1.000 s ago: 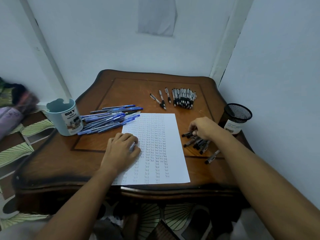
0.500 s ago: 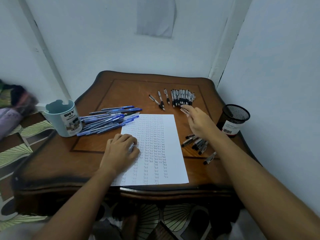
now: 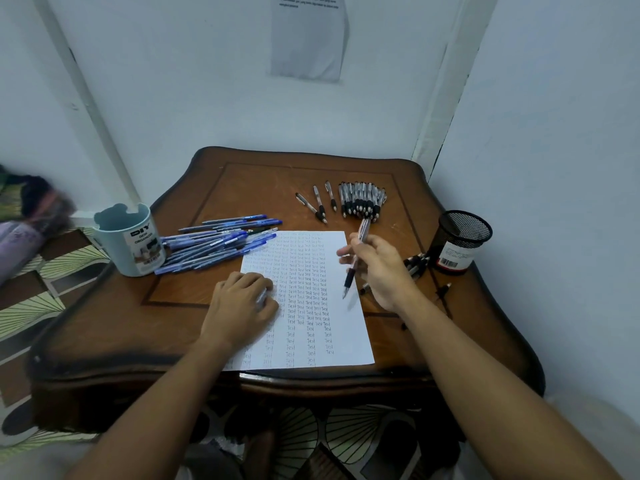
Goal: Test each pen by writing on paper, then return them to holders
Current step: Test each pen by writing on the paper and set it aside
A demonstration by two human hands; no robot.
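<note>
Now, head view: a dark brown wooden bench (image 3: 131, 327) with a scalloped edge sits in a white-walled corner.
Paper: a white sheet (image 3: 332, 327) covered in columns of the handwritten word "Test" lies flat at the bench's near middle.
Right hand (image 3: 381, 271): its fingers pinch a black-and-silver click pen (image 3: 355, 261), which slants tip-down above the sheet's right edge.
Left hand (image 3: 242, 306): curled knuckles-up, resting on the sheet's left side; whether it holds anything I cannot tell.
Blue pens (image 3: 214, 244): a loose heap between the sheet and the pale blue plastic organiser cup (image 3: 130, 242).
Black pens: a tight row (image 3: 362, 199) at the far side, three strays (image 3: 320, 204) just left of it, and a small heap (image 3: 415, 265) beside the black mesh cup (image 3: 462, 242).
</note>
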